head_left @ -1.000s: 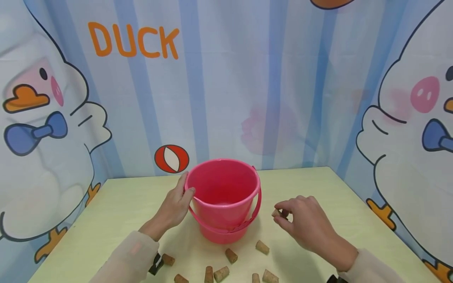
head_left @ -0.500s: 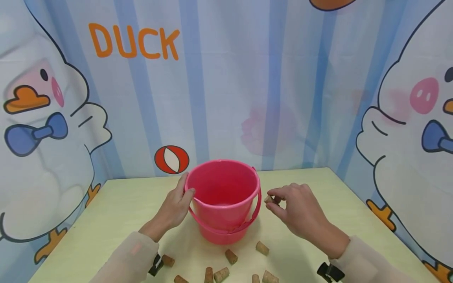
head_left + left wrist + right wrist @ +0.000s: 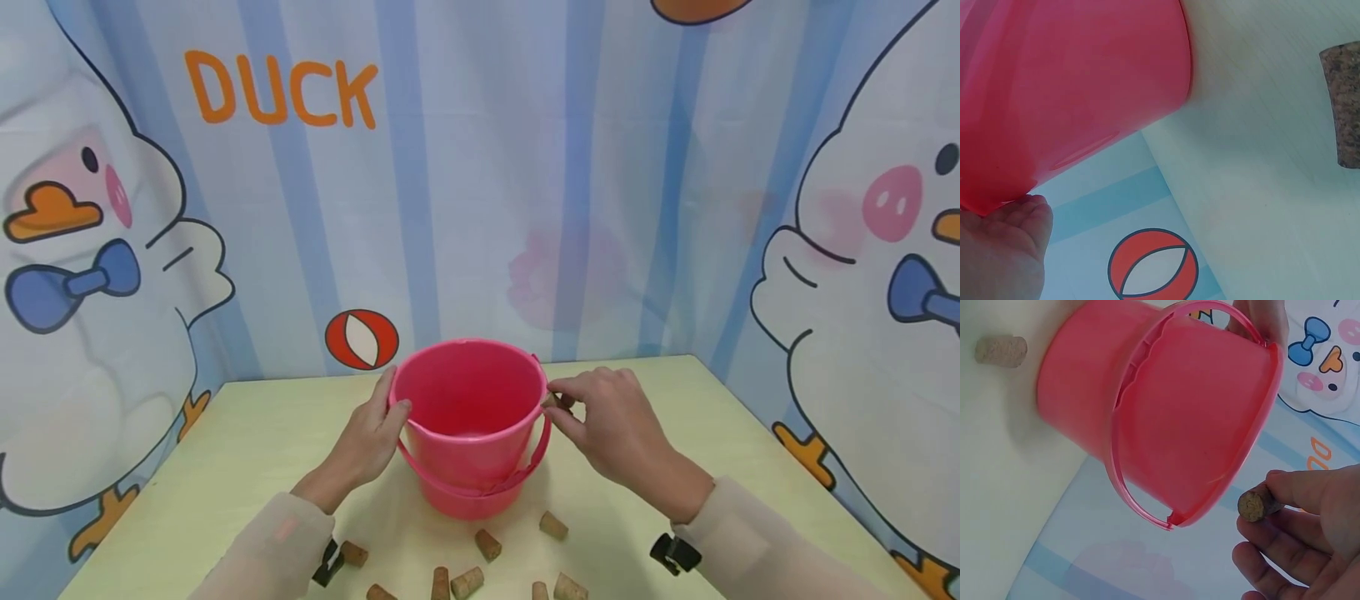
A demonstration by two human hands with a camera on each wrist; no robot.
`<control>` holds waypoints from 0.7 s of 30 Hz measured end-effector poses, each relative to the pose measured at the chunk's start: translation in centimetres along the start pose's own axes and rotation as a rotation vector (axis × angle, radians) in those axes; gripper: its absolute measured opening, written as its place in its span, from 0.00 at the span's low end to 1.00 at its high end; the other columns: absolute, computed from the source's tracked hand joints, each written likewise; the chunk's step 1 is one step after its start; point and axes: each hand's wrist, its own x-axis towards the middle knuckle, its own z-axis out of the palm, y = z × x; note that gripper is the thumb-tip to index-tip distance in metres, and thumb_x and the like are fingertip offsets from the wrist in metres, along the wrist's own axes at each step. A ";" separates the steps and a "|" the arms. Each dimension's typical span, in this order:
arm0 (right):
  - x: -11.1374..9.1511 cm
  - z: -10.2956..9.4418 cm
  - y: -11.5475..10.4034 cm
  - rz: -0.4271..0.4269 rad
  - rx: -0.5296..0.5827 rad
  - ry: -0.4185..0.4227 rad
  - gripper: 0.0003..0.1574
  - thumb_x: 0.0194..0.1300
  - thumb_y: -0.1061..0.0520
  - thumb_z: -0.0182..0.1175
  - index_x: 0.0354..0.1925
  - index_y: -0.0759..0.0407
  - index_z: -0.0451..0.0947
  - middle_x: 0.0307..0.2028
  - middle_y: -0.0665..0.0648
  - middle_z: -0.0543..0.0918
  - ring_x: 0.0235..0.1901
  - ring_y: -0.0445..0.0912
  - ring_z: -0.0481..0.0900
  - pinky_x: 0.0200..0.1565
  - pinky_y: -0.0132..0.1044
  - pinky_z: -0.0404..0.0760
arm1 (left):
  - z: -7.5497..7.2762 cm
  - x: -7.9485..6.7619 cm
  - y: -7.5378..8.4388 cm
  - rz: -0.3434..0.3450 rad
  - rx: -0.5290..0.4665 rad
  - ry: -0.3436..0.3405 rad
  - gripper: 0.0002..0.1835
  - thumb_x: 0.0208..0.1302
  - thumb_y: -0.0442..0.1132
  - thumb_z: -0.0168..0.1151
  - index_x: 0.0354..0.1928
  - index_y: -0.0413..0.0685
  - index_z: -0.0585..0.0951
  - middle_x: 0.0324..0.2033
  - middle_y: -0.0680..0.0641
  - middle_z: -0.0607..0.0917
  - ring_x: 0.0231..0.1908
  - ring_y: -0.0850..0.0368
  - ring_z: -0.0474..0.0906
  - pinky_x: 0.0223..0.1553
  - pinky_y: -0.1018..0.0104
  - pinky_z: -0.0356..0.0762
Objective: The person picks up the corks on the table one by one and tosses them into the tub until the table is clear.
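A pink plastic bucket point(image 3: 468, 458) stands upright on the pale yellow table, its handle hanging down at the front. My left hand point(image 3: 367, 433) grips the left side of the rim, thumb over the edge; in the left wrist view its curled fingers point(image 3: 1029, 222) lie against the bucket's outside. Close by the right side of the rim, my right hand point(image 3: 615, 425) pinches a cork point(image 3: 1255, 504) between thumb and fingers. The right wrist view shows the cork's round end just outside the rim.
Several loose corks lie on the table before the bucket, among them a cork point(image 3: 553, 526) to the right and a cork point(image 3: 353, 553) by the left wrist. A striped duck-print curtain point(image 3: 480, 183) hangs behind the table point(image 3: 277, 442).
My right hand has moved left and slightly up with the cork, from off to the right to the bucket's rim. The left hand and bucket have stayed in place.
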 end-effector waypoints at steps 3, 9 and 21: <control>0.4 0.1 -0.1 -0.005 0.003 0.008 0.16 0.58 0.53 0.77 0.46 0.51 0.90 0.29 0.44 0.86 0.34 0.44 0.78 0.47 0.53 0.77 | 0.0 0.0 0.1 0.002 0.002 -0.002 0.37 0.78 0.42 0.47 0.82 0.44 0.46 0.73 0.39 0.67 0.69 0.39 0.67 0.56 0.44 0.81; 1.4 0.4 -0.1 -0.026 0.052 0.024 0.16 0.56 0.53 0.78 0.45 0.51 0.91 0.31 0.45 0.88 0.33 0.44 0.80 0.44 0.48 0.77 | -0.1 -0.1 0.1 -0.012 0.009 -0.004 0.37 0.78 0.43 0.46 0.82 0.43 0.46 0.74 0.39 0.66 0.69 0.39 0.66 0.57 0.44 0.81; 2.8 1.0 -1.0 -0.041 0.061 0.008 0.11 0.59 0.53 0.76 0.41 0.52 0.90 0.29 0.45 0.86 0.34 0.45 0.79 0.48 0.52 0.76 | 0.0 0.1 0.1 -0.025 0.005 -0.010 0.37 0.79 0.43 0.46 0.82 0.45 0.45 0.74 0.40 0.65 0.70 0.40 0.66 0.58 0.44 0.80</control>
